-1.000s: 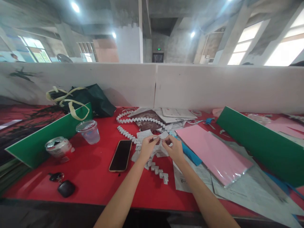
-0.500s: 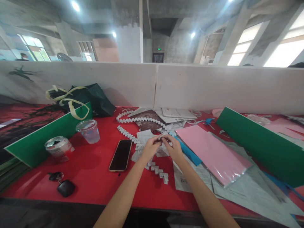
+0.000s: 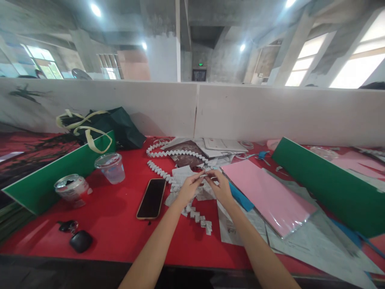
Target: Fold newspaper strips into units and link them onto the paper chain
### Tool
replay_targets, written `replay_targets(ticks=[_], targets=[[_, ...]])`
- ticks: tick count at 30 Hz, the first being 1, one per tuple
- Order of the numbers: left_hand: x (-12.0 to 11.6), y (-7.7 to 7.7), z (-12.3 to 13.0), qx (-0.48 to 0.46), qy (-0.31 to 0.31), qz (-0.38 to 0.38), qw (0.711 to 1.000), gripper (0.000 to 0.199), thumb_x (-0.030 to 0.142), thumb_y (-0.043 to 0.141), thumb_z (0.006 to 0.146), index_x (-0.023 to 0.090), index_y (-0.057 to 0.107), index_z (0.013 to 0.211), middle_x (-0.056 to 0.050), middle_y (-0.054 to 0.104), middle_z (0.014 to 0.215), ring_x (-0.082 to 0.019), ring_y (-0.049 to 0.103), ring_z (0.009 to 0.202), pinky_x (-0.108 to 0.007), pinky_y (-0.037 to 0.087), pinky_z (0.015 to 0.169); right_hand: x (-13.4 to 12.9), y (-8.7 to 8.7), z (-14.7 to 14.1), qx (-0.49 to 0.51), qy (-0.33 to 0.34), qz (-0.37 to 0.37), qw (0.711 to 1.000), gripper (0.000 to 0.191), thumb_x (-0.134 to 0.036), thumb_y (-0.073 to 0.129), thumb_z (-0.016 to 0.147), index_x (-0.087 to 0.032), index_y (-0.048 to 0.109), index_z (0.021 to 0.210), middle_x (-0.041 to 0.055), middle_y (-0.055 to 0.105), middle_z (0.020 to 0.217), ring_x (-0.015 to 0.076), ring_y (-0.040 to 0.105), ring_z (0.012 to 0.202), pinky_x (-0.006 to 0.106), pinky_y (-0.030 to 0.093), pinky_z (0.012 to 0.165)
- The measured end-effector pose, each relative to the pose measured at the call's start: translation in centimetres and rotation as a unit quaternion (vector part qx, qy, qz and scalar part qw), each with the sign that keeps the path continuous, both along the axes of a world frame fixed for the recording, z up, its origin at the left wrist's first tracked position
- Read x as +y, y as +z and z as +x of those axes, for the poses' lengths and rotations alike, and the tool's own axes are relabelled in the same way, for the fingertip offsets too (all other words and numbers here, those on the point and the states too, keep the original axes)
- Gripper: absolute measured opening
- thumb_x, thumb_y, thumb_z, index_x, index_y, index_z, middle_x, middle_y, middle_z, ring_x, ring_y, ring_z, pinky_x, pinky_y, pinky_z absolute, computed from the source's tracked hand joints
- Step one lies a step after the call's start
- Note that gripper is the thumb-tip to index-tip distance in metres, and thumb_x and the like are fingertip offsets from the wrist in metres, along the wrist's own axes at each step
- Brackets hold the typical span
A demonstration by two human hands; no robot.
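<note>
My left hand (image 3: 191,185) and my right hand (image 3: 219,185) meet over the middle of the red table, fingertips pinched close together. Between them is a small pale piece of folded paper (image 3: 203,175), mostly hidden by the fingers. Beneath and around the hands lie loose paper pieces (image 3: 181,172). A zigzag chain of folded paper (image 3: 180,152) curves behind them. Another length of the chain (image 3: 199,218) runs below the left wrist toward the table's front.
A phone (image 3: 151,198) lies left of the hands. Farther left are a plastic cup (image 3: 111,168), a can (image 3: 72,190) and keys (image 3: 80,241). A pink folder (image 3: 267,196) rests on newspaper sheets (image 3: 325,241) at right. Green dividers (image 3: 327,186) stand at both sides.
The fingers have shifted slightly around the small paper piece, which shows a little paler now. The whole view has moved a little; objects on the table lie as before.
</note>
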State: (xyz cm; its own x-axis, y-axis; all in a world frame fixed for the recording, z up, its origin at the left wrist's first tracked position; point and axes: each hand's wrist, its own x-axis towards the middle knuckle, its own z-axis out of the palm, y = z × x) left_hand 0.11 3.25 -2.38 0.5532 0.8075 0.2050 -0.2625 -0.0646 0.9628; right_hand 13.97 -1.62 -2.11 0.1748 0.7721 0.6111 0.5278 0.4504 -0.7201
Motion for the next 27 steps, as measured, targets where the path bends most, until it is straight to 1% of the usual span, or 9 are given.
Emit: replay_targets(ticks=[3, 6, 9, 15, 18, 23, 27], targets=[[0.05, 0.18, -0.16, 0.016, 0.031, 0.010, 0.999, 0.042, 0.036, 0.065, 0.076, 0.018, 0.064, 0.114, -0.009, 0.063, 0.117, -0.023, 0.059, 0.101, -0.033, 0.050, 0.081, 0.14, -0.17, 0.10, -0.014, -0.004, 0.003, 1.000, 0.013, -0.031, 0.054, 0.083, -0.020, 0.060, 0.086, 0.0048, 0.062, 0.085, 0.0174, 0.059, 0.076, 0.029, 0.049, 0.067], [0.17, 0.32, -0.27, 0.025, 0.082, 0.022, 0.996, 0.039, 0.038, 0.067, 0.072, 0.014, 0.069, 0.102, -0.009, 0.069, 0.095, -0.019, 0.062, 0.081, -0.030, 0.051, 0.070, 0.11, -0.17, 0.14, -0.039, -0.016, 0.003, 0.999, 0.013, -0.031, 0.053, 0.084, -0.020, 0.059, 0.083, 0.0044, 0.063, 0.083, 0.0173, 0.058, 0.074, 0.030, 0.047, 0.068], [0.33, 0.38, -0.31, 0.016, 0.108, 0.018, 0.994, 0.034, 0.038, 0.069, 0.069, 0.013, 0.071, 0.092, -0.006, 0.070, 0.079, -0.017, 0.061, 0.070, -0.030, 0.050, 0.069, 0.02, -0.06, 0.14, -0.060, -0.028, 0.007, 0.998, 0.012, -0.030, 0.052, 0.084, -0.020, 0.059, 0.083, 0.0046, 0.064, 0.082, 0.0174, 0.058, 0.074, 0.029, 0.046, 0.069], [0.60, 0.09, -0.28, 0.007, 0.117, 0.019, 0.993, 0.032, 0.038, 0.069, 0.068, 0.012, 0.071, 0.088, -0.006, 0.069, 0.077, -0.017, 0.061, 0.067, -0.031, 0.050, 0.071, -0.15, 0.27, 0.01, -0.098, -0.021, 0.009, 0.995, 0.014, -0.030, 0.048, 0.086, -0.021, 0.059, 0.085, 0.0053, 0.063, 0.082, 0.0184, 0.058, 0.076, 0.030, 0.047, 0.069], [0.56, 0.03, -0.36, 0.016, 0.122, 0.031, 0.992, 0.031, 0.040, 0.066, 0.071, 0.012, 0.071, 0.084, -0.005, 0.069, 0.075, -0.017, 0.061, 0.066, -0.030, 0.049, 0.068, -0.21, 0.32, -0.07, -0.100, -0.018, 0.008, 0.995, 0.016, -0.032, 0.048, 0.087, -0.021, 0.059, 0.085, 0.0057, 0.063, 0.082, 0.0183, 0.058, 0.075, 0.031, 0.047, 0.070], [0.34, 0.38, -0.58, 0.046, 0.147, 0.068, 0.986, 0.027, 0.038, 0.063, 0.074, 0.012, 0.070, 0.079, -0.003, 0.065, 0.065, -0.016, 0.058, 0.061, -0.027, 0.047, 0.062, -0.31, 0.19, -0.38, -0.089, -0.015, -0.003, 0.996, 0.015, -0.033, 0.049, 0.086, -0.020, 0.057, 0.085, 0.0049, 0.063, 0.080, 0.0170, 0.058, 0.071, 0.029, 0.046, 0.069], [0.34, 0.28, -0.47, 0.054, 0.136, 0.076, 0.986, 0.027, 0.038, 0.060, 0.075, 0.013, 0.069, 0.080, -0.003, 0.063, 0.063, -0.015, 0.056, 0.059, -0.026, 0.046, 0.060, -0.46, 0.21, -0.70, -0.097, -0.014, -0.026, 0.995, 0.017, -0.034, 0.046, 0.089, -0.020, 0.055, 0.085, 0.0023, 0.061, 0.075, 0.0159, 0.057, 0.068, 0.027, 0.044, 0.066]])
